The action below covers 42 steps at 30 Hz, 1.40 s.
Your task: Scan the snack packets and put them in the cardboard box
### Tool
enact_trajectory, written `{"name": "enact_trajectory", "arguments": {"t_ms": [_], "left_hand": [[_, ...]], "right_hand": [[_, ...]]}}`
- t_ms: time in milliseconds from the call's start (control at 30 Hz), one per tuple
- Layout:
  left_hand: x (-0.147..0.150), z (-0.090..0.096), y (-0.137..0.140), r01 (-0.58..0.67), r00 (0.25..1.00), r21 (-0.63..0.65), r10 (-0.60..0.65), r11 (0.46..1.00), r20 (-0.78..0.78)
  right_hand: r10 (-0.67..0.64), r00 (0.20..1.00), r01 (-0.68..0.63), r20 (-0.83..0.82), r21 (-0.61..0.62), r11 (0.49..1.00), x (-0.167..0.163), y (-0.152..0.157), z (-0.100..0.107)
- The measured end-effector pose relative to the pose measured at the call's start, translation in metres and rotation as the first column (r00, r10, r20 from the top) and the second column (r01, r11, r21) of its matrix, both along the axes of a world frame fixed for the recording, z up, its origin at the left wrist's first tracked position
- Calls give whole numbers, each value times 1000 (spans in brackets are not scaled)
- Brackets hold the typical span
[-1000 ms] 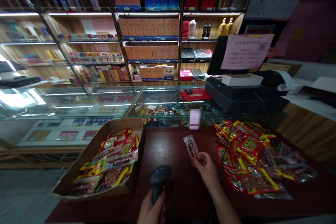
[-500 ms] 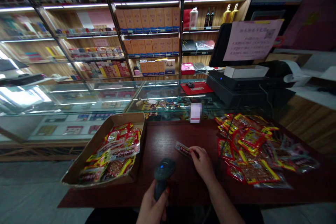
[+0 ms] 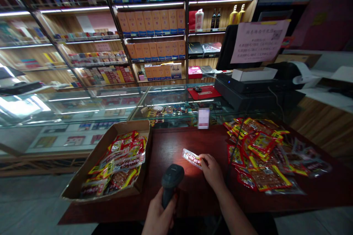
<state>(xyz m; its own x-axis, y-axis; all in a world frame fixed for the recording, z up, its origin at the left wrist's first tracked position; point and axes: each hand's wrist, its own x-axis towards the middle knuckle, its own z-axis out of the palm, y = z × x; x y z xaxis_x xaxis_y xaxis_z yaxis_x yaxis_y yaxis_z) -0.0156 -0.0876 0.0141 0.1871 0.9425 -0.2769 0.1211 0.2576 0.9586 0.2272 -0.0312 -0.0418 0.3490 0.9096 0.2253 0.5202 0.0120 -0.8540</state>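
My left hand (image 3: 161,209) is wrapped round the handle of a dark grey barcode scanner (image 3: 172,178), its head pointing toward the right. Light from it falls on the dark red tabletop (image 3: 168,143) and on a narrow snack packet (image 3: 191,158). That packet is clear with dark red print, and my right hand (image 3: 211,170) pinches its right end between thumb and fingers. To the right of this hand lies a loose pile of red and yellow snack packets (image 3: 263,143). Left of the scanner stands an open cardboard box (image 3: 147,154) holding similar packets (image 3: 121,165).
A glass display counter (image 3: 116,104) runs behind the table. At the back right stand a monitor with a pink paper sign (image 3: 259,40) and a black cash drawer (image 3: 234,91). A thin cable (image 3: 234,150) hangs in front of the right pile. Lit shelves hold boxes (image 3: 154,22).
The scanner's light has come on and now brightens the packet and the tabletop around it. The blue light on the scanner's head no longer shows. Both hands stay nearly in place.
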Motion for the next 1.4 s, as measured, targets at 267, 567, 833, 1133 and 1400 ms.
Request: {"name": "enact_trajectory", "arguments": {"t_ms": [267,567,833,1133,1400], "left_hand": [[3,5,3,-3,1000,35,4,999,-24],[12,11,15,11,998,32,-9,999,-61],[19,0,26,20,997,36,-17,999,-79],[26,6,33,17,997,5,-17,1000,-73],[7,-11,22,-80,995,-115,87,990,54]], "right_hand": [[-12,1000,12,16,-4,1000,-1,-1,3],[-5,1000,6,27,-14,1000,-3,-1,6],[-1,1000,1,27,-20,1000,-2,-1,5],[4,1000,-4,27,-9,1000,-4,-1,9],[5,961,2,-275,27,1000,-11,2,31]]}}
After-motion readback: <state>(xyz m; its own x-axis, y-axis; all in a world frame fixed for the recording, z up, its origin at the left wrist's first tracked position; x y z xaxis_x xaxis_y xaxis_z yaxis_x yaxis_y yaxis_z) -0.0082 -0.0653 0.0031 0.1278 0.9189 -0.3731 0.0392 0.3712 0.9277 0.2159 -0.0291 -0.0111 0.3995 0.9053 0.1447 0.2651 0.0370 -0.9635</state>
